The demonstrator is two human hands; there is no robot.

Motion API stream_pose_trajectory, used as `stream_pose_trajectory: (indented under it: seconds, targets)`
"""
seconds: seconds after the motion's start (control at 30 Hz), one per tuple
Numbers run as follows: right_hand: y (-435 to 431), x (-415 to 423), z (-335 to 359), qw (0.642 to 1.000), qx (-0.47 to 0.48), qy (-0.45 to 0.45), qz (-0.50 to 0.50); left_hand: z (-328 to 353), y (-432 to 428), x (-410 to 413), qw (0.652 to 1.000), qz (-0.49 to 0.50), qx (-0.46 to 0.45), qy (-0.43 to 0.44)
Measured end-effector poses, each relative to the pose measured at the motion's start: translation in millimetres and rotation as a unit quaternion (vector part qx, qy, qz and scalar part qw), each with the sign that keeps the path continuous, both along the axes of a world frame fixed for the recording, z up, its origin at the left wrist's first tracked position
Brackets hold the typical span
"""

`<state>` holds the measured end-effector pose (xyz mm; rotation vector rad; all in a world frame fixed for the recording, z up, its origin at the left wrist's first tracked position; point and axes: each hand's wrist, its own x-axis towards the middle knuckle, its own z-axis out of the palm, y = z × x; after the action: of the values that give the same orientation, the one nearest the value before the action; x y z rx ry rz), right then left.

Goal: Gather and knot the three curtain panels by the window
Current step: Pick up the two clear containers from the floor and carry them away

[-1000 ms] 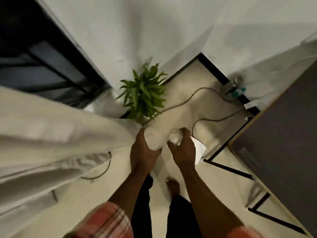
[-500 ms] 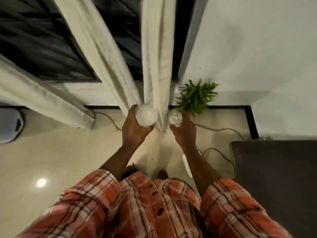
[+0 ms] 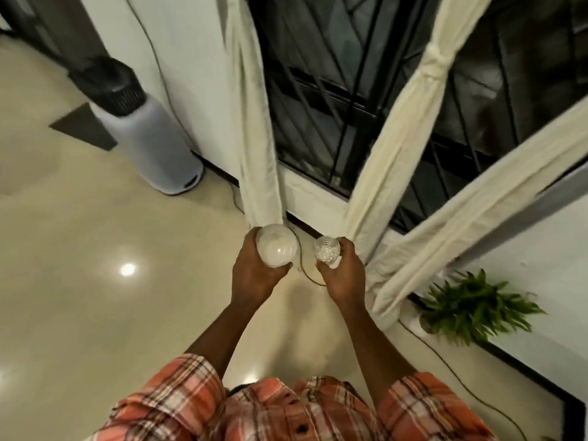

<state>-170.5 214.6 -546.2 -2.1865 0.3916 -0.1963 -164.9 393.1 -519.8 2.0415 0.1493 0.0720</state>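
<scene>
Head cam: left hand is curled round a frosted white globe, right hand grips a smaller clear faceted piece. Left curtain panel ends right behind the globe; middle panel and right panel drop just beside the right hand.

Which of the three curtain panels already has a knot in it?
The middle panel, bunched into a knot high up; the left panel and right panel show none.

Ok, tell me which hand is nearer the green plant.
Right. The right hand, holding a clear faceted object, is left of the plant; the left hand, gripping a white globe, lies farther left.
</scene>
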Motion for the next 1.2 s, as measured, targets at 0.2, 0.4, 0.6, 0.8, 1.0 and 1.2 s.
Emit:
stream_pose_trajectory:
  seconds: [0.2,0.4,0.6,0.8,1.0,1.2]
  targets:
    - [116.4,15.6,7.4,0.998,-0.005,-0.003,0.07,1.8,118.0,-6.1,0.995,0.092,-0.023,0.005]
    - [217.4,35.1,-0.1,0.992,0.021,-0.018,0.125,-4.1,205.9,-3.6,0.988,0.151,-0.021,-0.015]
    - [299.0,71.3,2.0,0.984,0.018,-0.029,0.175,-9.3,280.7,7.6,0.973,0.227,-0.014,-0.03]
    - [365.7,126.8,-7.6,0.975,0.046,-0.03,0.213,-18.9,340.8,48.6,0.958,0.286,-0.025,0.0]
    - [425.6,211.6,-14.4,0.969,0.07,-0.02,0.237,-9.8,397.4,132.4,0.961,0.275,-0.018,-0.005]
    - [482.1,309.8,-20.2,0.964,0.053,-0.022,0.258,7.1,458.8,221.9,0.966,0.259,-0.011,-0.023]
